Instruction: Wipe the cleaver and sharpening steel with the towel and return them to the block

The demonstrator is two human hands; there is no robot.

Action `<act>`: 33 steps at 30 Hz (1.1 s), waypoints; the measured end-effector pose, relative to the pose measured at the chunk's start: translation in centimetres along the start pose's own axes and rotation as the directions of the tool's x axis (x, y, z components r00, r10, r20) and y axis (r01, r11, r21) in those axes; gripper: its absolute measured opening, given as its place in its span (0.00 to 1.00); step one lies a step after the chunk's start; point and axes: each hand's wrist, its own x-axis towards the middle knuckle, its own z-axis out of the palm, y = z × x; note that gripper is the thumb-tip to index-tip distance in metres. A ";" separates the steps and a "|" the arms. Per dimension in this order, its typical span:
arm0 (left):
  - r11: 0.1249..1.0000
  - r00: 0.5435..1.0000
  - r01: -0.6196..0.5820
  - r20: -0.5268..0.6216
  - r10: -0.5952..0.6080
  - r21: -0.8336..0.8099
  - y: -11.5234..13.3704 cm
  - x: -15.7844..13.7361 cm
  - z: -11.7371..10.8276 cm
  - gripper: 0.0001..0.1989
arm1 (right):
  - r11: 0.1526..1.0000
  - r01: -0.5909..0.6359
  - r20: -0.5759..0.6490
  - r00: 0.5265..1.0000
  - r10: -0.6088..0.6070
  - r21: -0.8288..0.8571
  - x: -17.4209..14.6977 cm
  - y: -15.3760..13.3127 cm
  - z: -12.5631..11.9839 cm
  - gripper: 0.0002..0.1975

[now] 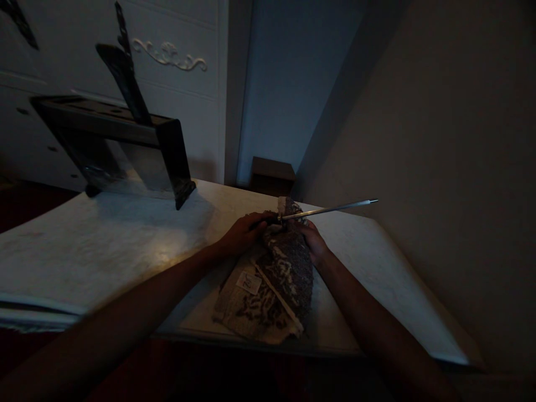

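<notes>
My left hand (248, 231) is wrapped round the dark handle of a honing steel (330, 210), whose thin metal rod points right and ends in a narrower tip. In my right hand (313, 241) is a brown and cream patterned towel (288, 268), gripped near its upper end, close to the base of the rod. The towel hangs down in folds onto the table, with a small white label on its paler side. Some fingers of my right hand are hidden by the towel.
On the left of the pale table (125, 240) stands a knife block (167, 145) with dark sides and a see-through front, holding at least one black-handled tool. Behind are a white panelled cabinet (188, 111) and a small brown box (273, 170). A wall (439, 139) borders the right side.
</notes>
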 end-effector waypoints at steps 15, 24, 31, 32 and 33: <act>0.994 0.985 0.074 -0.162 -0.059 0.086 0.9 -0.3 -0.1 0.15 | 0.996 -0.049 0.073 0.996 0.055 -0.078 -0.2 0.0 0.0 0.17; 0.996 0.978 0.041 -0.208 -0.024 0.077 1.0 -0.4 -0.2 0.13 | 0.996 -0.060 0.092 0.994 0.066 -0.062 -0.8 0.0 0.7 0.17; 0.996 0.980 -0.006 -0.200 0.023 0.085 1.0 -0.4 0.1 0.12 | 0.998 -0.007 0.037 0.999 0.009 -0.066 -0.7 0.3 1.1 0.17; 0.997 0.982 -0.012 -0.187 0.027 0.082 1.1 -0.3 0.1 0.12 | 0.998 0.009 0.018 1.000 -0.007 -0.065 -0.6 0.4 1.2 0.17; 0.997 0.985 -0.016 -0.172 0.029 0.079 1.1 -0.2 0.1 0.13 | 0.998 0.026 -0.001 1.000 -0.026 -0.065 -0.5 0.4 1.2 0.17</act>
